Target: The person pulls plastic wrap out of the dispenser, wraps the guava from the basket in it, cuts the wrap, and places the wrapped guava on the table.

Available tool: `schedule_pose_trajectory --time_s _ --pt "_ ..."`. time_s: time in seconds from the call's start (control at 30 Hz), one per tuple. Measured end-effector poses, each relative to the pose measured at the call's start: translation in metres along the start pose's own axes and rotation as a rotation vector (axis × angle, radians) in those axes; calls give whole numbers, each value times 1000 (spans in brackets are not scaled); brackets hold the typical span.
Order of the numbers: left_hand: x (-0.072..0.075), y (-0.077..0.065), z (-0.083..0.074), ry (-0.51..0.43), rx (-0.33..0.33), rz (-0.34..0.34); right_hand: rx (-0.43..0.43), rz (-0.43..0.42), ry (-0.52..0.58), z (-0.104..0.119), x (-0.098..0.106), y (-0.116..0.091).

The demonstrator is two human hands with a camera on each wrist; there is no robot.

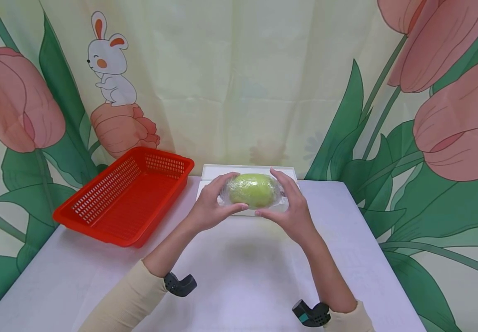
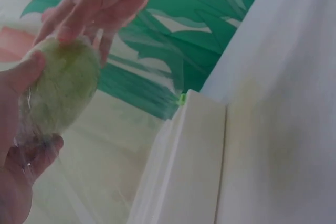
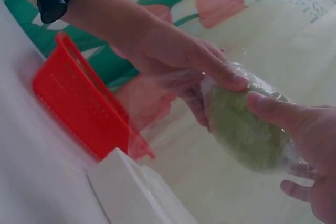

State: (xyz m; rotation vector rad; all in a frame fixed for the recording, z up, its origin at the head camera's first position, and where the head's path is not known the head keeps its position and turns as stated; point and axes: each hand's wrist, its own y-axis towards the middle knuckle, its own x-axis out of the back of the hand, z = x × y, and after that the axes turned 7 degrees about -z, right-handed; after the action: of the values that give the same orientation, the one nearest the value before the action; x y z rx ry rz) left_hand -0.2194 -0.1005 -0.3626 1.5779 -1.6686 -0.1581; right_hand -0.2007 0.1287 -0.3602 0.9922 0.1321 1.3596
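Note:
A green oval fruit (image 1: 253,190), wrapped in shiny clear plastic film, is held up between both hands above the table. My left hand (image 1: 210,205) grips its left end, thumb along the near side and fingers around the far side. At the other end my right hand (image 1: 292,213) holds it the same way. Both thumbs press on the fruit (image 3: 244,124) in the right wrist view. Loose film shows around its ends. Behind and below the hands lies a white box (image 1: 249,171), partly hidden by them. A small bright green piece (image 2: 182,99) shows at the box's end.
To the left stands a red plastic basket (image 1: 97,234) with slotted walls, nothing visible in it. A white cloth covers the table (image 1: 247,276). Along the table's far edge hangs a curtain (image 1: 239,83) printed with tulips and a rabbit.

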Motion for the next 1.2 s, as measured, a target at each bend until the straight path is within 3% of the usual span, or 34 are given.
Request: schedule_pose_trajectory --time_s 0.43,0.53,0.67,0.77,0.93,1.2 --pt "-4 -3 9 14 223 131 -44 78 -41 -13 -8 -1" --pt "-5 -6 10 48 166 92 -58 93 -31 -14 -8 2" --pt "-8 -10 14 89 -6 15 -105 126 -26 -18 -8 5" --pt "-12 -10 18 123 -94 -3 -133 149 -35 -21 -9 8" --pt "-19 -12 25 172 -96 3 -176 193 -34 -24 -9 12" --pt "-22 -11 31 122 -86 -3 -241 211 -47 -27 -13 13"
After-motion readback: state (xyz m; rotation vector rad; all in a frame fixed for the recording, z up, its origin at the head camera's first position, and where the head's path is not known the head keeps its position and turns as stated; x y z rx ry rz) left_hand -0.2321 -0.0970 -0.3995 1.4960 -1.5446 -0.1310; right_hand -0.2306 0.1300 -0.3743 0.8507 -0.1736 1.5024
